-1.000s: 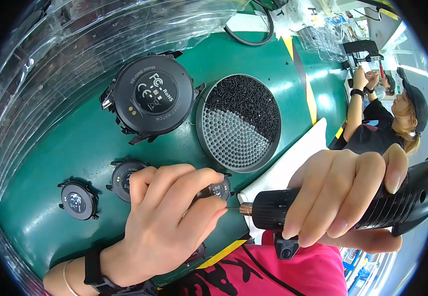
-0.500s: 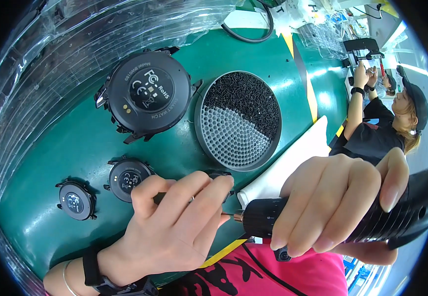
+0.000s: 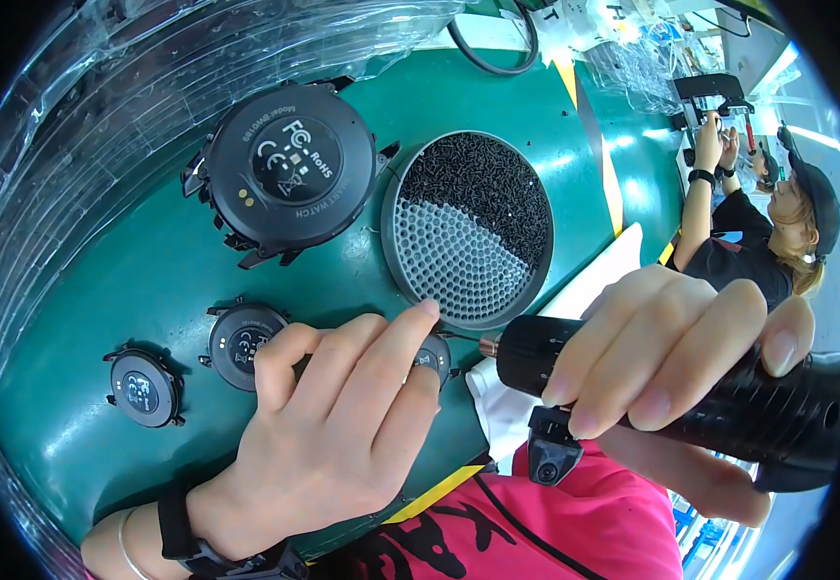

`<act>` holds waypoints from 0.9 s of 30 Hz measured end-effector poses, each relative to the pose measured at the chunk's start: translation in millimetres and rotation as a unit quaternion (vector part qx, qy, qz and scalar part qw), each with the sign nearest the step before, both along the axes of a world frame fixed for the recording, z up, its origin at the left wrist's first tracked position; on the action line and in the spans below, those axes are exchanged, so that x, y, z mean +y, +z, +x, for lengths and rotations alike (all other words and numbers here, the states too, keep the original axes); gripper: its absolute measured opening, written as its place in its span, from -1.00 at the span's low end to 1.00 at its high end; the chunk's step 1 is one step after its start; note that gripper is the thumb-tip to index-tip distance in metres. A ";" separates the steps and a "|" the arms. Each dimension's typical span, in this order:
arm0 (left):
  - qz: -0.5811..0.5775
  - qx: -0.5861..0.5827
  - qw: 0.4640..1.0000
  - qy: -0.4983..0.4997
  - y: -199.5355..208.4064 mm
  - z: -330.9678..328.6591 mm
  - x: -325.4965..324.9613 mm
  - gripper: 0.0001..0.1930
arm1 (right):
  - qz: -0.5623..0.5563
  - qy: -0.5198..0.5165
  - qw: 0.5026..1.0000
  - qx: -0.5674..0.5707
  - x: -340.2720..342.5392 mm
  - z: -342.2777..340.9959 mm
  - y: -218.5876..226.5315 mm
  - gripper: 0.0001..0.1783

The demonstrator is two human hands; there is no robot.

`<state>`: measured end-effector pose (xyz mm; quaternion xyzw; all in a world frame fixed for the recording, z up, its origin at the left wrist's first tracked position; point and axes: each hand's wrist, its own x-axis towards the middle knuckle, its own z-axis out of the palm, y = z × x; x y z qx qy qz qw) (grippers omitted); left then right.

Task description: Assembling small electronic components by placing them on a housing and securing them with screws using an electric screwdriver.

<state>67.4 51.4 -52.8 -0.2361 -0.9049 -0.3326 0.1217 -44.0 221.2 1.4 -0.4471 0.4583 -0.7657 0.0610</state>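
Observation:
My right hand (image 3: pixel 671 358) is wrapped round a black electric screwdriver (image 3: pixel 536 356), held almost level. Its thin bit points left, close to the fingertips of my left hand (image 3: pixel 333 425). Those left fingers curl over a small black smartwatch case (image 3: pixel 430 360), largely covered by them; my index finger reaches up to the tray's lower rim. Just above is a round grey tray (image 3: pixel 388 253) of tiny black screws (image 3: pixel 483 184), its dimpled lower half bare. Two more watch cases, one partly behind my left hand (image 3: pixel 241 348) and one further left (image 3: pixel 144 389), lie back up.
A larger-looking black watch case (image 3: pixel 284 164) lies left of the tray. Clear plastic trays (image 3: pixel 149 106) stack along the far left. A white cloth (image 3: pixel 497 401) lies under the screwdriver. At the right, a co-worker in black (image 3: pixel 739 232) works at a bench.
My right hand has raised the screwdriver, its bit moving up from beside the left fingertips toward the tray's lower edge. My left index finger has straightened upward, showing more of the watch case.

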 end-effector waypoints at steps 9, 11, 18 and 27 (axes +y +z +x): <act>0.008 -0.009 1.000 -0.008 -1.0 1.8 -1.1 -0.63 | 0.019 -0.004 1.000 0.013 9.4 6.5 3.4 -0.64; 0.007 -0.014 1.000 -0.007 0.4 1.8 -1.1 -0.64 | 0.023 -0.004 1.000 0.015 11.6 9.3 5.4 -0.65; 0.009 -0.006 1.000 0.002 1.1 0.3 0.4 -0.80 | 0.038 -0.006 0.999 0.024 10.7 24.8 7.2 -0.70; 0.012 -0.018 1.000 -0.006 2.1 1.7 -0.7 -0.65 | 0.057 -0.008 0.998 0.036 21.9 8.0 9.7 -0.76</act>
